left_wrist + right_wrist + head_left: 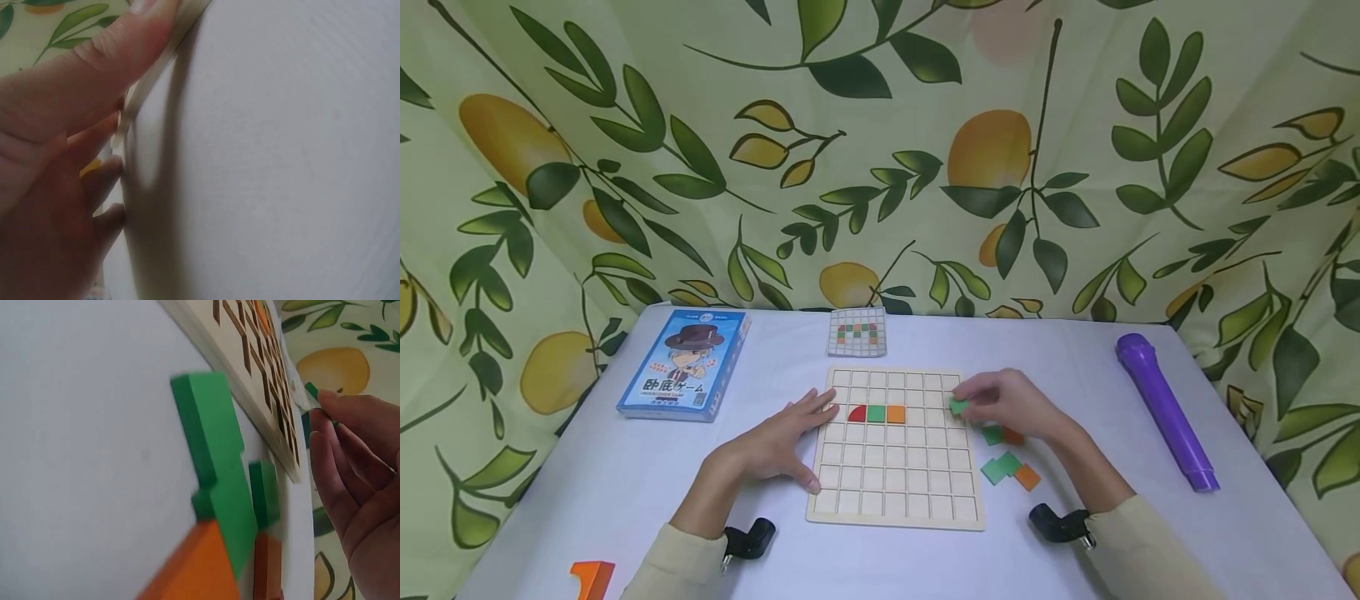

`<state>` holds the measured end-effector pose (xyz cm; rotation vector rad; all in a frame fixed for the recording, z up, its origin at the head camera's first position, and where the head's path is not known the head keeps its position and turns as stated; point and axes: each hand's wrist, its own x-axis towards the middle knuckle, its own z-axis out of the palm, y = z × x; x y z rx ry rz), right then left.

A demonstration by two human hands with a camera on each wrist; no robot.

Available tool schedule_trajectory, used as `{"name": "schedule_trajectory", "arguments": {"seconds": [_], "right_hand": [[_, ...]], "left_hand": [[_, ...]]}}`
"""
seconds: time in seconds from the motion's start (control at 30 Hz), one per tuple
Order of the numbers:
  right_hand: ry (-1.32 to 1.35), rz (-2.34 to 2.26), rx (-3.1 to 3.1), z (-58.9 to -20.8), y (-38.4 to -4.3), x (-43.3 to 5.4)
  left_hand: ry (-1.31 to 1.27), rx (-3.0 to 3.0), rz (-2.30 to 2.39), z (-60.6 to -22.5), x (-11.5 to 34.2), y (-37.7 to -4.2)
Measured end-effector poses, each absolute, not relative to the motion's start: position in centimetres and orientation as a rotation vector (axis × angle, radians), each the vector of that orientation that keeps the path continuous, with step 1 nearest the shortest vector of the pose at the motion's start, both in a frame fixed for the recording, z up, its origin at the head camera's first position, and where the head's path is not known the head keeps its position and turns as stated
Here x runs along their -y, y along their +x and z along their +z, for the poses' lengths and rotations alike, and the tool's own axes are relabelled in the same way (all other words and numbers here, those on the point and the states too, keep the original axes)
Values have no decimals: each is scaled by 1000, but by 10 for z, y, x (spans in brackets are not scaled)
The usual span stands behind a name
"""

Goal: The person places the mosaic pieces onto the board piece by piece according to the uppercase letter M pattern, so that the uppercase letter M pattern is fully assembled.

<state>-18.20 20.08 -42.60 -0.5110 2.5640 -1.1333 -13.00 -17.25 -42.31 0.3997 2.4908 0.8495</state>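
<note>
A wooden grid board (897, 482) lies flat on the table. In one of its upper rows sit a red quarter-round tile (857, 414), a green square tile (876, 414) and an orange square tile (896, 415), side by side. My left hand (767, 444) rests at the board's left edge with fingers spread and thumb touching the rim. Between thumb and fingertips, my right hand (1013, 403) pinches a green tile (312, 390) over the board's upper right edge. Loose green tiles (1002, 468) and an orange tile (1027, 477) lie to the board's right, below that hand.
Behind the board is a small pattern card (857, 332) with a coloured grid. A blue game box (683, 365) lies at the back left, and a purple tube (1168, 412) at the right. An orange block (592, 577) sits near the front left. A leaf-patterned cloth (880, 167) hangs behind the table.
</note>
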Motion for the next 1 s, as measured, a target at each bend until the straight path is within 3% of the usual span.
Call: {"name": "schedule_trajectory", "arguments": {"seconds": [1.0], "right_hand": [[-657,-1085,-2545,-433,-183,-143]], "left_hand": [[370,-2504,833,-425,171,-131]]}}
